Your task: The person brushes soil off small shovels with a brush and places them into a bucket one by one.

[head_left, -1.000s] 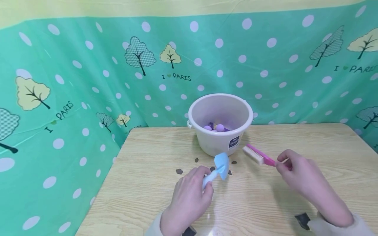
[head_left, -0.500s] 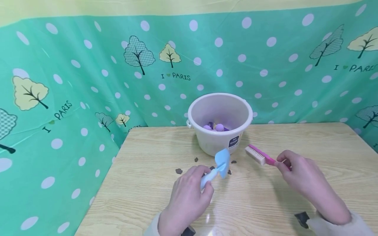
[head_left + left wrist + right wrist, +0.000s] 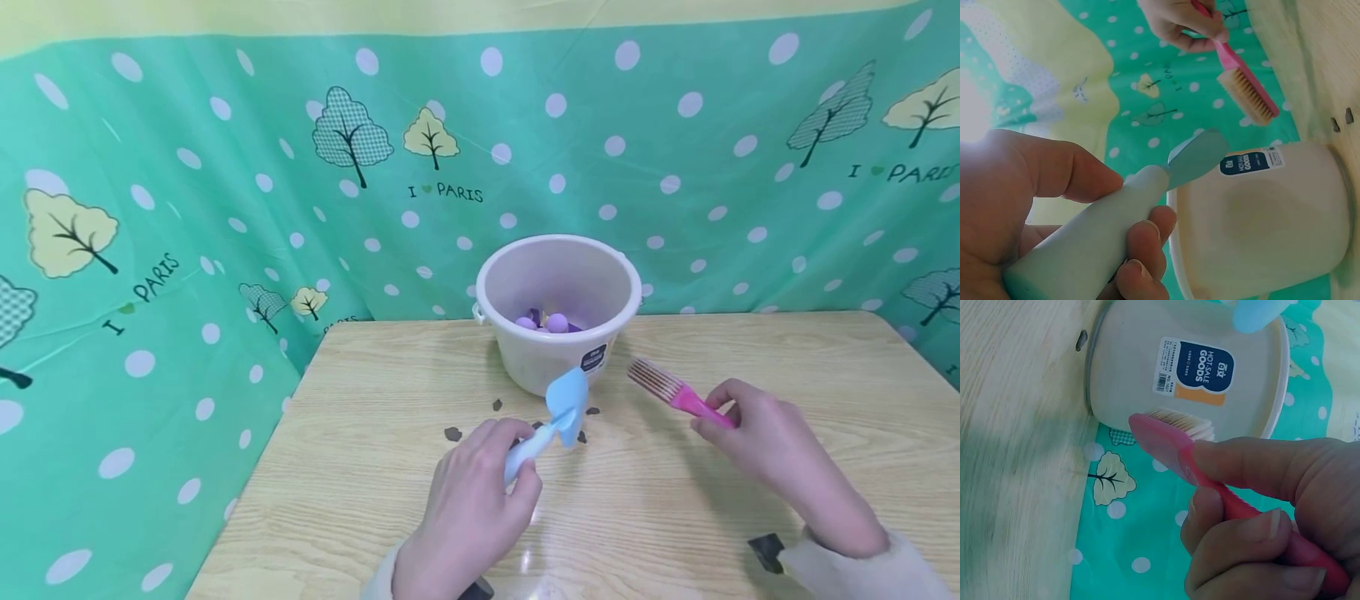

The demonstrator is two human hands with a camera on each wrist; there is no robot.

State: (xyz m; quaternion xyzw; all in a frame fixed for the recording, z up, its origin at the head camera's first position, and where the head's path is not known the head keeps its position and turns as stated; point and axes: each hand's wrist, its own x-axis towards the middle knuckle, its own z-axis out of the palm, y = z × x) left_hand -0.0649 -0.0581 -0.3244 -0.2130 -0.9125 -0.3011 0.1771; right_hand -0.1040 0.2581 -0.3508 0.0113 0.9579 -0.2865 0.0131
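My left hand (image 3: 471, 507) grips the pale handle of a small light-blue shovel (image 3: 567, 398), its blade raised in front of a white bucket (image 3: 542, 360). In the left wrist view, the thumb and curled fingers wrap the thick shovel handle (image 3: 1094, 240). To the right, my right hand (image 3: 772, 442) holds a pink brush (image 3: 693, 404) by its handle, above the table and apart from the bucket. The right wrist view has the pink brush head (image 3: 1163, 440) with pale bristles facing the bucket's label. Several dark scraps (image 3: 453, 434) lie on the table before the bucket.
Purple balls (image 3: 557, 323) and other pieces lie inside the bucket, partly hidden by its wall. The wooden table (image 3: 360, 467) ends at a green dotted curtain (image 3: 420, 267) behind and to the left. Dark bands (image 3: 767, 552) show near both sleeves.
My right hand has turned the brush, so its bristles now face up more. The left hand has raised the shovel slightly. The bucket and scraps stay where they were.
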